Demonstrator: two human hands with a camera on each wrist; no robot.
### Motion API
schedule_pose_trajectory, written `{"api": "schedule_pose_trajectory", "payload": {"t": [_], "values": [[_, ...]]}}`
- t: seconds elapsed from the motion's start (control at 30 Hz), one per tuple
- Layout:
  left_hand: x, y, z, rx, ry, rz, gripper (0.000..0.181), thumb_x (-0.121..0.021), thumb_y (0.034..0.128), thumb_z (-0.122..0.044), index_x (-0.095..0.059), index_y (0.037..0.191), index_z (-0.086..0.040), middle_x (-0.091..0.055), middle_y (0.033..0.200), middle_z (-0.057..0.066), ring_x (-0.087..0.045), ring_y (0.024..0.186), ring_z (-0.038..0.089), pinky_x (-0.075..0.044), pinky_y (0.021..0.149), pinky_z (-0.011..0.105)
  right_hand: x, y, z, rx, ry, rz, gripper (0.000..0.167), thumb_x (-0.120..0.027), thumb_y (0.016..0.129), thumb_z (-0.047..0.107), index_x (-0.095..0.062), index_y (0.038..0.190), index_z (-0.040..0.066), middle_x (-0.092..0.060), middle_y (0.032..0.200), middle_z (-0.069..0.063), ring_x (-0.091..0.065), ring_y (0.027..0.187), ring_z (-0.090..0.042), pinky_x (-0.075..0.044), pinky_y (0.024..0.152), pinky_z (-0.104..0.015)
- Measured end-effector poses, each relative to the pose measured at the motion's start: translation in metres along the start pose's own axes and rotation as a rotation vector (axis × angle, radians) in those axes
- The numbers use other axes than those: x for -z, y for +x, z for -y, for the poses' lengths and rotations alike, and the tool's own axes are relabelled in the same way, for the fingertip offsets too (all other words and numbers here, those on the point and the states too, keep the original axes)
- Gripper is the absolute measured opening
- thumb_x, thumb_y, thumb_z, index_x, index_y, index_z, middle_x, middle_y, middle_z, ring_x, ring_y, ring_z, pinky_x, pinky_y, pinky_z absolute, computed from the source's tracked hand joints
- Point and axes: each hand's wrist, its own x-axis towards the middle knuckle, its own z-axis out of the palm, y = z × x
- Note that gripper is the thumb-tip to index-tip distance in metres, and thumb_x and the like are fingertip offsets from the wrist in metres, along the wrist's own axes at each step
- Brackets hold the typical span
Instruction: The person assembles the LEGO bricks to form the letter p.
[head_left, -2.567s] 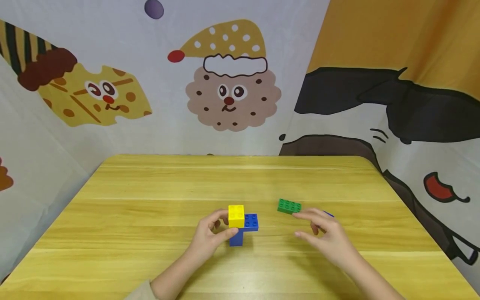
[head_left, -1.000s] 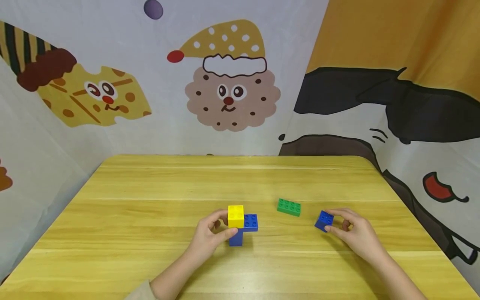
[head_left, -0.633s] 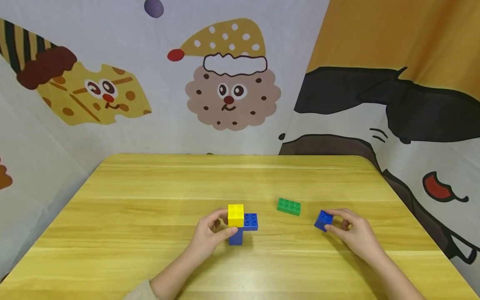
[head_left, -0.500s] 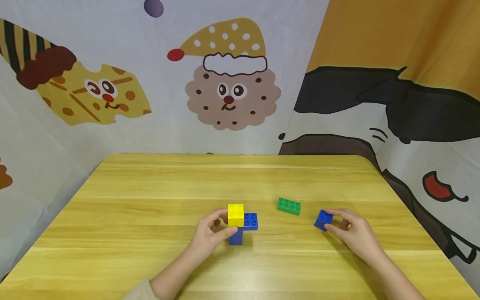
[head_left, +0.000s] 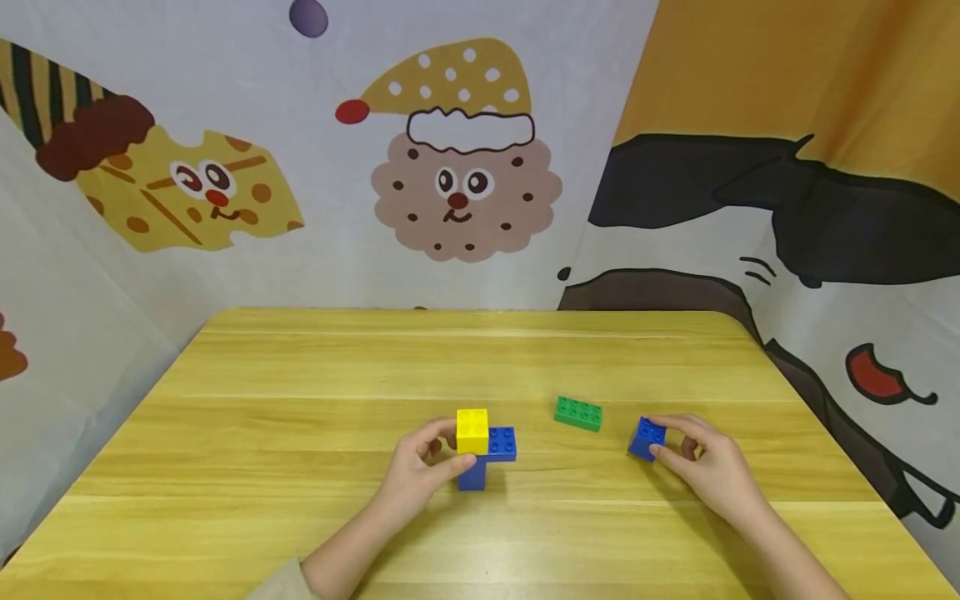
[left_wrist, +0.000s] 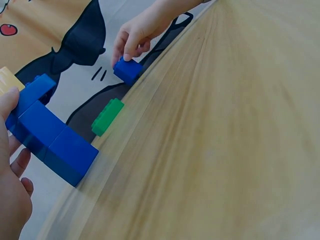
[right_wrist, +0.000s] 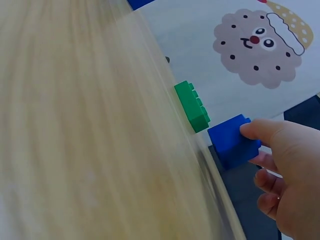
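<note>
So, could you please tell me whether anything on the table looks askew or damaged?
Nothing looks damaged; only the upper blue brick looks lopsided, jutting sideways unsupported from beneath the yellow brick.

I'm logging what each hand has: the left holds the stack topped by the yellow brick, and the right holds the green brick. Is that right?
Not quite: the right hand holds a blue brick, not the green brick, which lies on the table; the head view shows this. The left hand does hold the yellow-topped stack.

Left wrist view: yellow block [left_wrist: 9, 80] cropped
</note>
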Motion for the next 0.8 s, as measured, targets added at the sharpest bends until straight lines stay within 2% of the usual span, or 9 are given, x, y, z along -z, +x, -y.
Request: {"api": "schedule_pose_trajectory", "payload": {"t": [0.27,0.47,0.8], "values": [[-0.001,0.001,0.001,-0.018,-0.002,0.002,0.032,-0.077,0.0803,-0.011,-0.067,0.11,-0.006,-0.059,0.09,0.006,-0.044,0.082,0.035,-0.036,0.072,0.028,0.003,0.003,0.015,0.036,0.019,-0.021,0.033,-0.076,0.083,0.011,-0.068,0.114,0.014,-0.058,0.099,0.004,-0.043,0.063,-0.009,-0.035,0.049,-0.024],[-0.001,0.0,0.0,-0.008,0.0,-0.003,0.032,-0.076,0.0802,-0.01,-0.067,0.11,-0.006,-0.059,0.09,0.005,-0.044,0.081,0.032,-0.037,0.072,0.028,0.002,0.006,0.027,0.079,0.05,-0.028,0.036,-0.076,0.082,0.008,-0.068,0.116,0.014,-0.059,0.105,0.005,-0.042,0.063,-0.009,-0.034,0.049,-0.024],[-0.001,0.0,0.0,0.009,0.003,-0.013,0.031,-0.077,0.0795,-0.01,-0.068,0.11,-0.008,-0.059,0.09,0.004,-0.044,0.082,0.031,-0.036,0.073,0.029,-0.007,0.014,0.051,0.151,0.125,-0.024,0.04,-0.077,0.079,0.003,-0.069,0.115,0.018,-0.061,0.107,0.006,-0.042,0.065,-0.01,-0.034,0.049,-0.025]]}}
